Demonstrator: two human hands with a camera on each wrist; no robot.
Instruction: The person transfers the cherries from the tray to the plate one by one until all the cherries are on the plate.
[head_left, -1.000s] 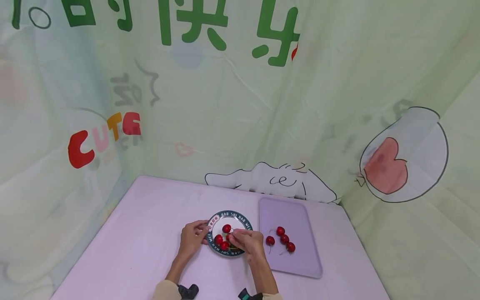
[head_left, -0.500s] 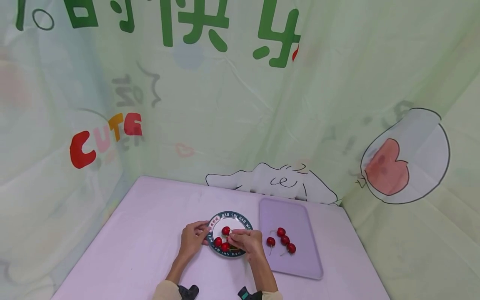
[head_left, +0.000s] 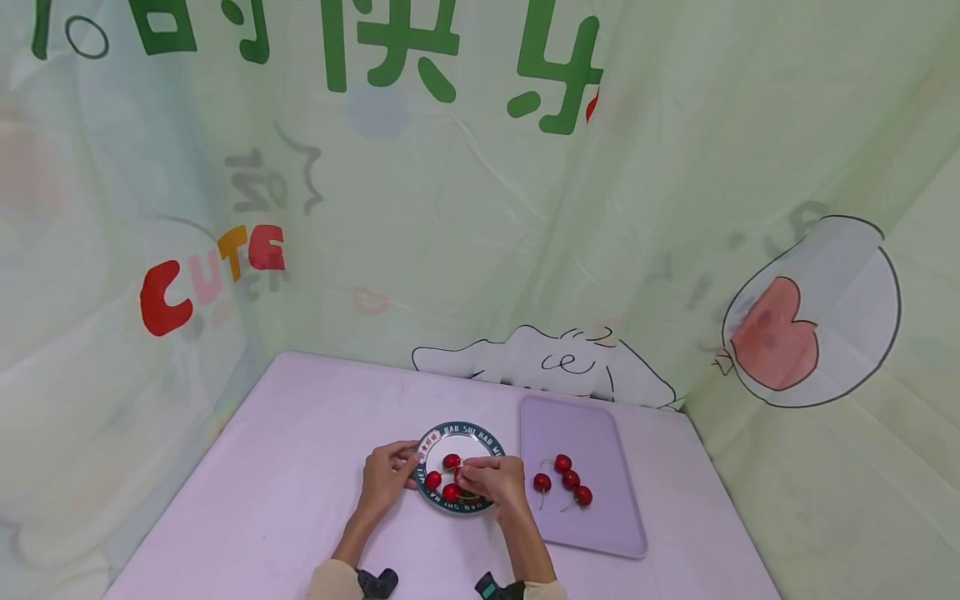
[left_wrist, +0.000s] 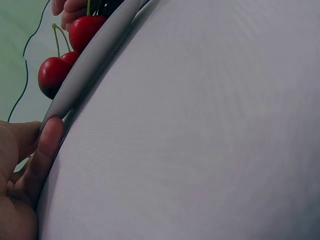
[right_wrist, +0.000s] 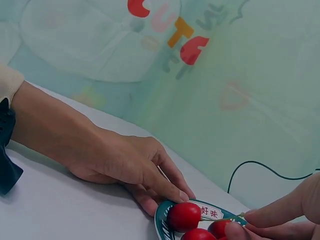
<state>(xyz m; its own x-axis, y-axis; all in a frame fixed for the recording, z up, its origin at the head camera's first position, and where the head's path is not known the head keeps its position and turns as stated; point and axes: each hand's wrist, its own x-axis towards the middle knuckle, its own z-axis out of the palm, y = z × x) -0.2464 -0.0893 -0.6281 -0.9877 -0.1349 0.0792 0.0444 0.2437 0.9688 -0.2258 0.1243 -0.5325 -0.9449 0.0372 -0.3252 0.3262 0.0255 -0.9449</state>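
Note:
A round white plate (head_left: 457, 430) with a dark green lettered rim holds several red cherries (head_left: 451, 492). My left hand (head_left: 387, 475) grips its left edge, thumb on the rim and a finger underneath, as the left wrist view shows. Over the plate's right side, my right hand (head_left: 497, 482) pinches a thin green cherry stem (right_wrist: 230, 218) between thumb and fingertips. That stem seems to run to the cherry (right_wrist: 184, 216) nearest the left thumb in the right wrist view. Behind the right fingers, part of the plate and some fruit are hidden.
Right of the plate, a flat purple tray (head_left: 573, 417) carries several more stemmed cherries (head_left: 570, 479). Both lie on a pale lilac table (head_left: 315, 433). A printed green curtain (head_left: 450, 250) hangs behind and along the sides.
Two cherries on the plate have shifted slightly left. My right fingers have barely moved over the plate, and the left hand keeps its hold on the rim.

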